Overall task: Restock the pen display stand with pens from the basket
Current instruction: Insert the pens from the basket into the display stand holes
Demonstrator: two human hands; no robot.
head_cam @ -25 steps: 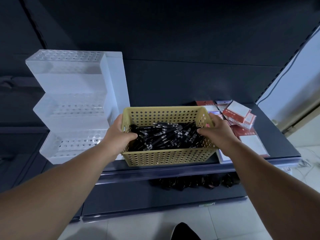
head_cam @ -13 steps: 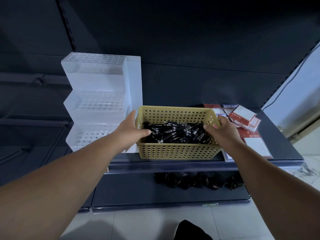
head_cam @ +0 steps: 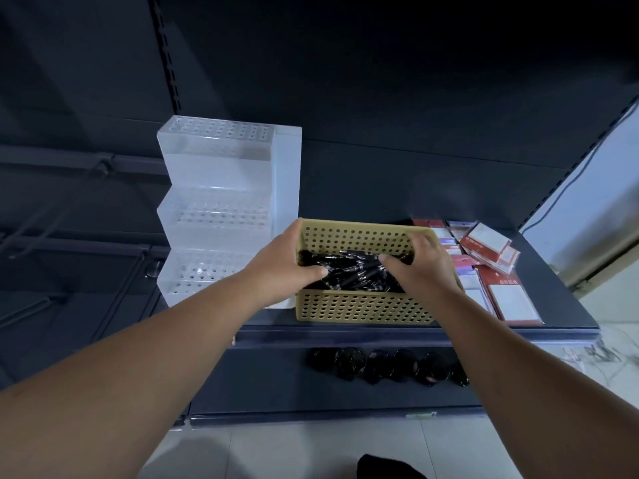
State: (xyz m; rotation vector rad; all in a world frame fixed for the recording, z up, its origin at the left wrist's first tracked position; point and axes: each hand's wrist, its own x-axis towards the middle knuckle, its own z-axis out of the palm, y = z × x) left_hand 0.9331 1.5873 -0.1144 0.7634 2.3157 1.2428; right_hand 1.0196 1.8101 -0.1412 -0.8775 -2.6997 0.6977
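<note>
The head view shows the yellow basket (head_cam: 363, 309) on the dark shelf (head_cam: 556, 292), its long side running left to right, just right of the clear tiered pen display stand (head_cam: 214, 216). Black pens (head_cam: 356, 276) lie heaped inside, mostly lengthwise left to right. The left hand (head_cam: 276, 271) grips the basket's left wall, thumb inside. The right hand (head_cam: 420, 271) curls down among the pens; whether it holds one is unclear. Print on the red packets (head_cam: 491, 245) is too blurred to read.

Yellow basket (head_cam: 363, 307) dotted with holes; black pens (head_cam: 352, 274); clear white stand (head_cam: 214, 188) with hole grids; red-and-white packs (head_cam: 491, 247); dark grey shelf (head_cam: 560, 305).
</note>
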